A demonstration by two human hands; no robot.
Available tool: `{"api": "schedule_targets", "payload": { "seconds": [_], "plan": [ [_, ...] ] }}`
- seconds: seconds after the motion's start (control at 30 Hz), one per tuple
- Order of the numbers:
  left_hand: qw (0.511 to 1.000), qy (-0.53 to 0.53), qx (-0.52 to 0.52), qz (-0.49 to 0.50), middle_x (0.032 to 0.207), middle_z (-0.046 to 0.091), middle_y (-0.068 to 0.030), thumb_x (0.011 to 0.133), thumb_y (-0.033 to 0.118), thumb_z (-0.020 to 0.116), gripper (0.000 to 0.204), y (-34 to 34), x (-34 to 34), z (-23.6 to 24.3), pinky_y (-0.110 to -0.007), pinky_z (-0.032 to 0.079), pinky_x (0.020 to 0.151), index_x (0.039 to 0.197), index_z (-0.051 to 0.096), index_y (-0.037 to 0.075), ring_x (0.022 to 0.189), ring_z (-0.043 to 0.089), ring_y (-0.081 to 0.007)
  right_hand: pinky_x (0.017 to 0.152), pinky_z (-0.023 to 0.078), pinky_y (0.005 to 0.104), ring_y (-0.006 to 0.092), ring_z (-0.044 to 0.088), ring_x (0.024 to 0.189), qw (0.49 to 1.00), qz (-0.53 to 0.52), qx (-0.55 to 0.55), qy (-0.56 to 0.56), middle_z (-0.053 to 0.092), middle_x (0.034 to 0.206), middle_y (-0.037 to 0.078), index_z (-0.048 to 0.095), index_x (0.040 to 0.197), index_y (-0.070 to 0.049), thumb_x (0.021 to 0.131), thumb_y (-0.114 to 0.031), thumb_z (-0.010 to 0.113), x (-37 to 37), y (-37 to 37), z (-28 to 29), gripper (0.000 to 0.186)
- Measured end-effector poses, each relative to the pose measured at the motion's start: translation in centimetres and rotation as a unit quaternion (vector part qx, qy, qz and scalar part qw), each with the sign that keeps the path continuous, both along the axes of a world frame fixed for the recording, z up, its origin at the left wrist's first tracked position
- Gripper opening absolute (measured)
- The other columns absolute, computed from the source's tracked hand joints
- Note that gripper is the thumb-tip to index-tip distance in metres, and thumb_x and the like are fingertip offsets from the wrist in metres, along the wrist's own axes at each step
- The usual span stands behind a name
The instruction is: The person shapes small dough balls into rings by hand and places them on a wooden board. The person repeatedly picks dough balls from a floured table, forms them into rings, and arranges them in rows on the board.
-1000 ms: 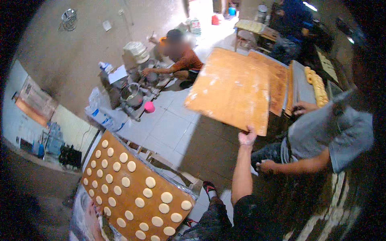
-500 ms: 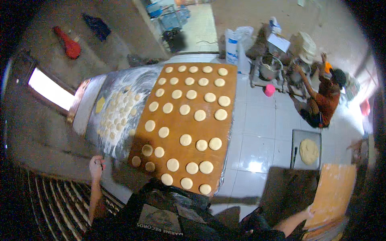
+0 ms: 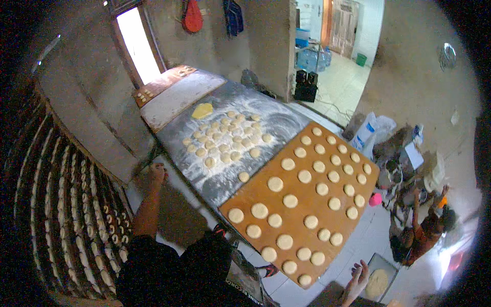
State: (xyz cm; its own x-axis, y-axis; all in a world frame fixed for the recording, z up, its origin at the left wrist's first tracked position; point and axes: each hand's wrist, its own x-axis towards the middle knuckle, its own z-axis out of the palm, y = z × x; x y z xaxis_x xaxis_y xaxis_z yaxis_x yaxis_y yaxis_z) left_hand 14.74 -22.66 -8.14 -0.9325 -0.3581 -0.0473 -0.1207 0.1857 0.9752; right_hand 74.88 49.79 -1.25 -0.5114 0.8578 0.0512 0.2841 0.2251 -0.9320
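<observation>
My left hand [image 3: 159,173] hangs in the air left of the dark floured worktop [image 3: 204,190], its fingers loosely curled in, with nothing visible in them. At the lower right my right hand [image 3: 358,278] is raised, fingers apart and holding nothing, beside a tray with a large pale dough mass [image 3: 377,282]. Rows of round, flat dough pieces [image 3: 285,241] lie spaced out on an orange-brown board [image 3: 337,171], which rests on the worktop's near right part. More dough rounds [image 3: 223,148] sit close together in flour, with a yellow flat piece [image 3: 202,110] behind them.
Racks [image 3: 76,220] with many ring-shaped pieces stand at the left. A person [image 3: 424,230] crouches at the right by pots and a pink container [image 3: 375,199]. White sacks [image 3: 365,134] lean near the wall. A doorway [image 3: 335,77] opens at the back.
The view has swung left, so the board and worktop appear turned and farther right. My right hand has left the wooden board at the lower right. My left hand still hangs at my side.
</observation>
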Motion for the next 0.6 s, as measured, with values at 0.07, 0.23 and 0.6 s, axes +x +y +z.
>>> {"api": "schedule_targets", "payload": {
  "seconds": [0.07, 0.23, 0.6],
  "plan": [
    [0.989, -0.003, 0.142, 0.033, 0.088, 0.067, -0.0118, 0.097, 0.022, 0.057, 0.027, -4.0, -5.1, -1.8, -0.041, 0.059, 0.060, 0.113, 0.059, 0.001, 0.069, 0.067, -0.0297, 0.080, 0.050, 0.0310, 0.0176, 0.062, 0.088, 0.995, 0.008, 0.069, 0.078, 0.068, 0.105, 0.012, 0.059, 0.128, 0.002, 0.103, -0.023, 0.054, -4.3, -2.2, 3.7, 0.035],
    [0.983, -0.113, 0.120, 0.079, 0.121, 0.062, -0.0232, 0.098, 0.031, 0.058, 0.054, -10.9, -21.0, -2.7, -0.049, 0.060, 0.082, 0.134, 0.046, -0.007, 0.103, 0.067, -0.0384, 0.087, 0.050, 0.0339, 0.0219, 0.062, 0.097, 0.990, 0.043, 0.068, 0.118, 0.068, 0.110, 0.012, 0.059, 0.129, 0.000, 0.101, -0.018, 0.056, -16.2, -12.9, 7.6, 0.034],
    [0.976, -0.116, -0.062, -0.176, 0.149, 0.045, -0.0206, 0.093, 0.059, 0.060, 0.093, -15.5, -34.1, 1.8, -0.048, 0.050, 0.097, 0.150, 0.030, -0.008, 0.129, 0.051, -0.0333, 0.094, 0.050, 0.0366, 0.0250, 0.062, 0.108, 0.918, 0.361, -0.058, -0.155, 0.067, 0.116, 0.012, 0.056, 0.132, -0.004, 0.099, -0.014, 0.060, -36.0, -38.1, 9.6, 0.035]
  ]
}}
